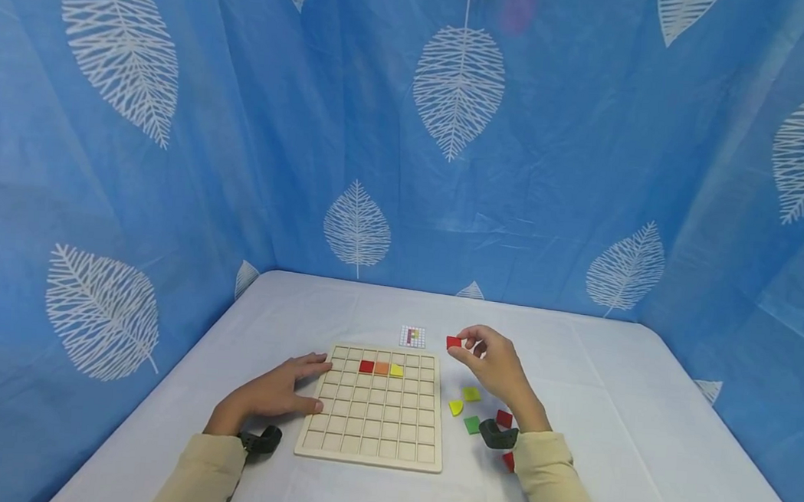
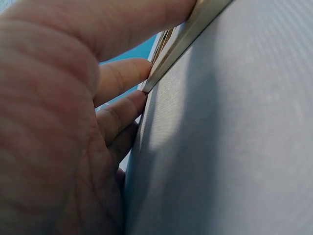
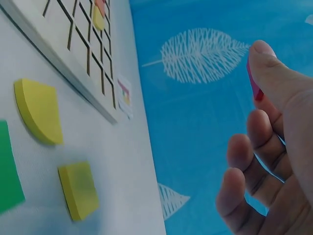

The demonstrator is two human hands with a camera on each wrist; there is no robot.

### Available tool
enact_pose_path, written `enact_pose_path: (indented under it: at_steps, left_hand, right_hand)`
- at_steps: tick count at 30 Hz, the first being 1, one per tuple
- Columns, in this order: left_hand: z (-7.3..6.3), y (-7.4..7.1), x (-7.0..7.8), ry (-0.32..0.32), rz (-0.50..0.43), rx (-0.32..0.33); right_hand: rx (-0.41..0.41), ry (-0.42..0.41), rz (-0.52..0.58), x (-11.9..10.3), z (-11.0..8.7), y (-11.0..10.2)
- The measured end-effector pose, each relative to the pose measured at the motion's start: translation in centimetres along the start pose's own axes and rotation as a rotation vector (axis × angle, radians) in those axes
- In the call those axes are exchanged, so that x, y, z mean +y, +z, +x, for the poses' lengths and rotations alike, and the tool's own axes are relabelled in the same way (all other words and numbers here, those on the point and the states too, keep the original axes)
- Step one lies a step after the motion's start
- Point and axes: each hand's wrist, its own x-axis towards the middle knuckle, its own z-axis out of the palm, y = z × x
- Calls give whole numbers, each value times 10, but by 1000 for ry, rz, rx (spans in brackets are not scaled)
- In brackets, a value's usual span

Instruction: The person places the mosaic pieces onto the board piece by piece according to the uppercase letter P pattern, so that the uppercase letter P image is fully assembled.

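Note:
Between thumb and index finger, my right hand (image 1: 499, 364) pinches a red square tile (image 1: 454, 342), raised above the table to the right of a small printed card (image 1: 413, 337). In the right wrist view that tile (image 3: 254, 83) shows edge-on, its other fingers loosely bent. My left hand (image 1: 272, 389) rests at the left edge of a wooden grid board (image 1: 377, 434), thumb and fingertips touching its rim with the fingers spread. In one upper row of the board lie a red tile (image 1: 366, 366), an orange tile (image 1: 382, 368) and a yellow tile (image 1: 396, 370) side by side.
Right of the board lie loose pieces: a yellow rounded tile (image 1: 456, 407), a yellow square tile (image 1: 471, 393), a green tile (image 1: 472, 424) and red tiles (image 1: 504, 418), partly hidden by the right wrist. A blue leaf-patterned curtain (image 1: 445, 230) surrounds the white table (image 1: 593, 408).

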Motion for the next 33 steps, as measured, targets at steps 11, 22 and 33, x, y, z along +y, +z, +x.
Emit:
enact_pose_path:
  at_steps: [11,22,33]
  left_hand:
    - [0,0,1,6,-16,-4]
    - [0,0,2,-7,-18,-3]
    - [-1,-1,2,-14,0,-5]
  right_hand:
    - [26,-47,1,-15,7,15]
    - [59,-39,98,-37,11,29]
    - [-1,19,259,-59,12,66]
